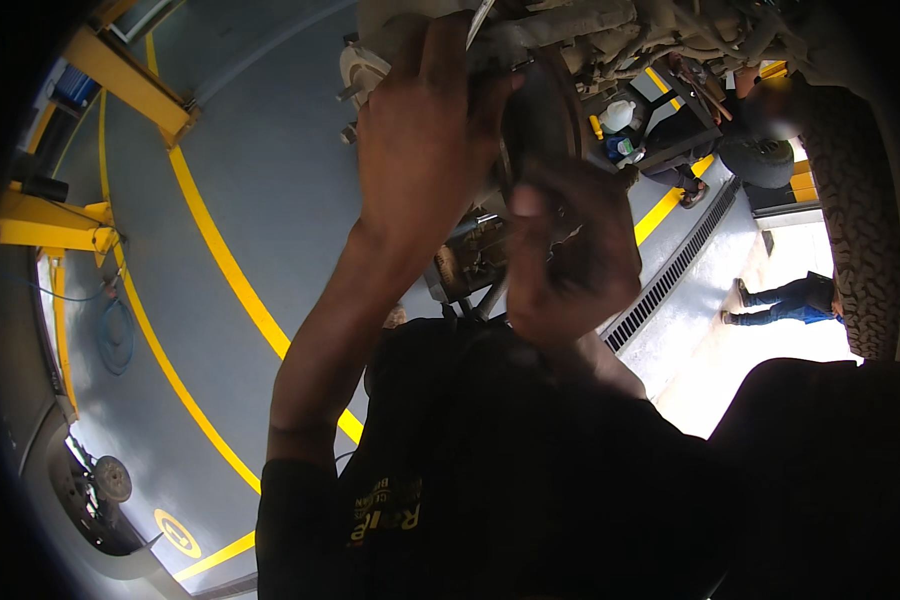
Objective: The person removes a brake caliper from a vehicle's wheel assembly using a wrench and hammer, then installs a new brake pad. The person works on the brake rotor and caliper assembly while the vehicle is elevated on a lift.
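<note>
Both hands are raised to the underside of a vehicle. My left hand [417, 150] reaches up against the dusty metal part [366, 68] beside a dark brake disc [548, 115]. Its fingers bend round something hidden behind them. Just past its fingertips a thin bright metal rod [480, 20] slants upward; I cannot tell whether the hand touches it. Below the disc, my right hand [575, 255] is curled, its thumb toward the left hand. It is dark and slightly blurred, and what it holds, if anything, is hidden.
Dirty suspension parts [610, 40] hang overhead, with a knobbly tyre [860, 220] at right. A work cart [685, 140] stands behind; a person [750, 110] sits near it. Another person's legs [780, 300] show farther right. Yellow lift arms [130, 80] and a floor drain grate [670, 275] flank me.
</note>
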Demonstrator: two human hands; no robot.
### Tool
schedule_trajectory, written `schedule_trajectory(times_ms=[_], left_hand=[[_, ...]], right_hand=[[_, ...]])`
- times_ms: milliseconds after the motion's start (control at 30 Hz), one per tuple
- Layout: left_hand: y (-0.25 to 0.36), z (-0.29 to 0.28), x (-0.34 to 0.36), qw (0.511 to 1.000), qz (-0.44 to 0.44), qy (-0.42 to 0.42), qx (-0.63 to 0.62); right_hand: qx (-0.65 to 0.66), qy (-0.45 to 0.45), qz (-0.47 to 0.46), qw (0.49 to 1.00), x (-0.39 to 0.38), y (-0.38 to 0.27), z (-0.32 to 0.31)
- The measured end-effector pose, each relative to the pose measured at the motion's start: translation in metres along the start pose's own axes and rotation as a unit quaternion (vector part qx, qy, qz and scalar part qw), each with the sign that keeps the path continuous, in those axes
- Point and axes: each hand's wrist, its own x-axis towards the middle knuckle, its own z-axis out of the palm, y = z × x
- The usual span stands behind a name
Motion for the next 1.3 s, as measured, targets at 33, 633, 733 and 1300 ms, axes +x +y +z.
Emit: schedule_trajectory(times_ms=[33, 633, 733, 1300], left_hand=[[-0.004, 0.001, -0.002, 0.998, 0.050, 0.028, 0.026], [-0.002, -0.003, -0.003, 0.977, 0.118, 0.111, 0.140], [-0.002, 0.001, 0.000, 0.989, 0.113, 0.090, 0.035], [-0.051, 0.014, 0.013, 0.965, 0.234, 0.077, -0.090]], right_hand=[[-0.032, -0.024, 0.024, 0.999, 0.011, -0.008, 0.001], [-0.040, 0.103, 0.144, 0.983, 0.146, -0.037, -0.013], [-0.032, 0.257, 0.060, 0.964, 0.138, 0.015, -0.068], [0.356, -0.180, 0.444, 0.802, -0.049, -0.068, -0.109]])
